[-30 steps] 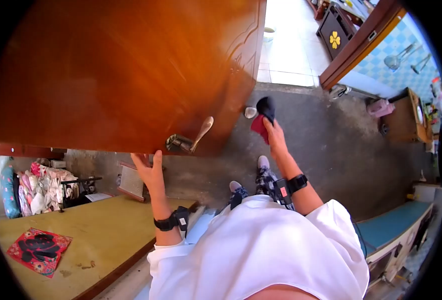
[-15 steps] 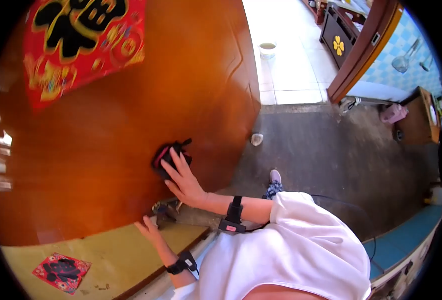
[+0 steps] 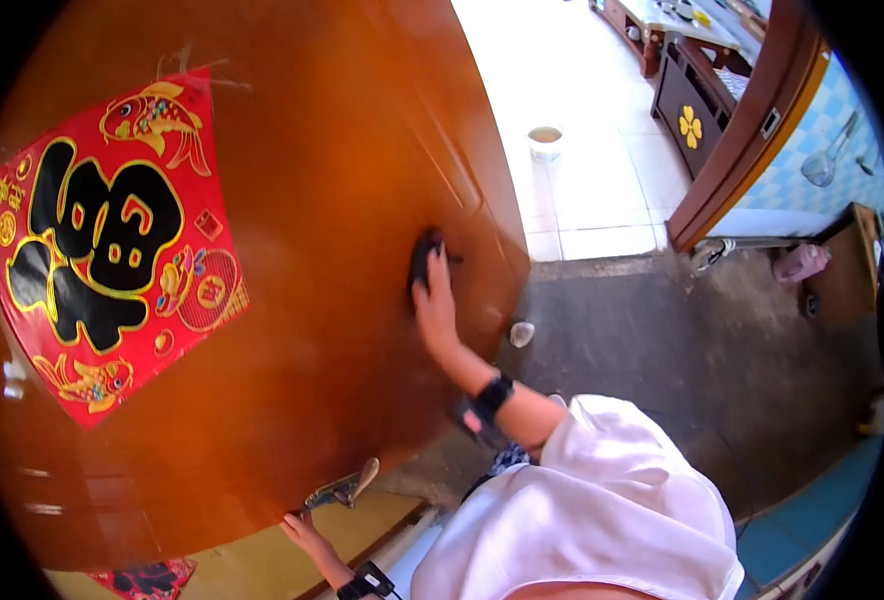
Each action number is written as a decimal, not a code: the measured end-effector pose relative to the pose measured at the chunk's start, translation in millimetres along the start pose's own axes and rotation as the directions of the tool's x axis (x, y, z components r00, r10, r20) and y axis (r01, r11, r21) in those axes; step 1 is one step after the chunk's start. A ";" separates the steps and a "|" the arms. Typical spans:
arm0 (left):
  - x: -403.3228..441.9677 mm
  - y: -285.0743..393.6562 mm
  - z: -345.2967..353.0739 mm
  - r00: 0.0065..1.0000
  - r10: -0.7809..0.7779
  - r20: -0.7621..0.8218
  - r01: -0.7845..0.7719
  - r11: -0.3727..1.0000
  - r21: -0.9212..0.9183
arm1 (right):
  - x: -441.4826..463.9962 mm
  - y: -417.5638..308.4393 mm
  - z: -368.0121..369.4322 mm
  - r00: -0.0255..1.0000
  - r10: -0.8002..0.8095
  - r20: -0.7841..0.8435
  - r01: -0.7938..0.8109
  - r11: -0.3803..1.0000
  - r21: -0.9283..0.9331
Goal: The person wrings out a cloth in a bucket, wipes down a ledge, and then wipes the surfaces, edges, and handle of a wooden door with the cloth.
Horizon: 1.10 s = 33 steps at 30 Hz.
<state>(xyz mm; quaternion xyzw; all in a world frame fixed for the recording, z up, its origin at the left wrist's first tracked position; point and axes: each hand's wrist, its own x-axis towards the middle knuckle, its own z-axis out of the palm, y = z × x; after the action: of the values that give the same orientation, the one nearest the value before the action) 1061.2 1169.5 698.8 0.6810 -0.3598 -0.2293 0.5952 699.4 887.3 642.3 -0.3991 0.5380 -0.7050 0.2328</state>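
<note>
A glossy brown wooden door fills the left side of the view. My right hand presses a black cloth against its surface, near the door's panel moulding, with the fingers over the cloth. Low on the door, my left hand grips the edge just below the metal door handle; some of its fingertips are hard to make out. A red paper decoration with a large black character and fish is stuck on the door.
Beyond the doorway, a white bucket with liquid stands on pale tiles near a dark cabinet. A whitish stone lies on the grey floor by the door. To the right is a wooden box.
My right hand has slid the cloth up and to the right across the door. My view has shifted, showing the whole red decoration. My left hand stays at the door's edge.
</note>
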 end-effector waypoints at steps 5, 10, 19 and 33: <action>-4.2 14.5 11.2 0.998 -0.046 0.050 0.043 0.998 0.046 | -26.0 -85.6 -8.1 0.958 -0.178 0.224 0.166 0.984 0.070; -2.9 2.5 9.7 0.999 0.028 -0.019 -0.029 0.999 -0.036 | 125.1 -97.6 -13.8 0.868 -0.496 0.033 0.496 0.863 -0.091; 5.3 16.7 25.0 0.995 -0.052 -0.086 0.034 0.981 -0.192 | 140.4 125.3 -38.2 0.984 0.168 -0.060 -0.169 0.986 -0.014; -17.1 37.6 67.5 0.935 -0.159 -0.317 0.057 0.950 -0.308 | 308.0 -12.4 -60.8 0.921 -0.380 -0.080 0.373 0.923 -0.095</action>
<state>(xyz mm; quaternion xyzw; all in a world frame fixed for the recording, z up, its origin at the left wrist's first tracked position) 992.2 1137.7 721.0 0.6330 -0.1761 -0.1927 0.7289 474.7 692.7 744.0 -0.4691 0.4891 -0.7336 0.0508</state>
